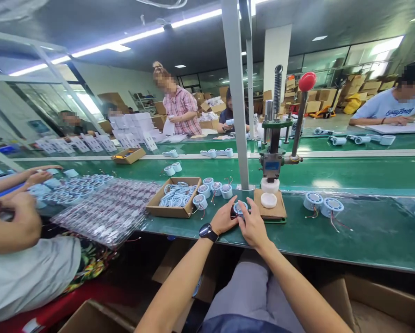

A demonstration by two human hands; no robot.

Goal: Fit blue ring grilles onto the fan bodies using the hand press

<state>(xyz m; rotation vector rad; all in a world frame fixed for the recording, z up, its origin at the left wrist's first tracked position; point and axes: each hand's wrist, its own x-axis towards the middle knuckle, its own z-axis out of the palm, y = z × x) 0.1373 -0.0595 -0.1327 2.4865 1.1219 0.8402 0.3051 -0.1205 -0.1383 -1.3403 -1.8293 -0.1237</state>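
Note:
Between my two hands, near the front edge of the green bench, is a light-blue round fan housing [240, 209]. My left hand [225, 217], wearing a black watch, curls its fingers round the left side of it. My right hand [253, 224] grips the other side, fingertips on the top rim. Just right of them stands a hand press [272, 162] with a red-knobbed lever and a white round seat [269, 200] on its base. Several similar housings [207, 190] with thin wires sit left of my hands, beside a cardboard box [170, 212] of light-blue rings.
Two more housings [323, 203] with wires lie right of the press. A grey metal post [237, 92] rises behind my hands. On the left, a co-worker's arms [16, 217] reach over a tray of parts [106, 212]. Other people sit or stand across the bench.

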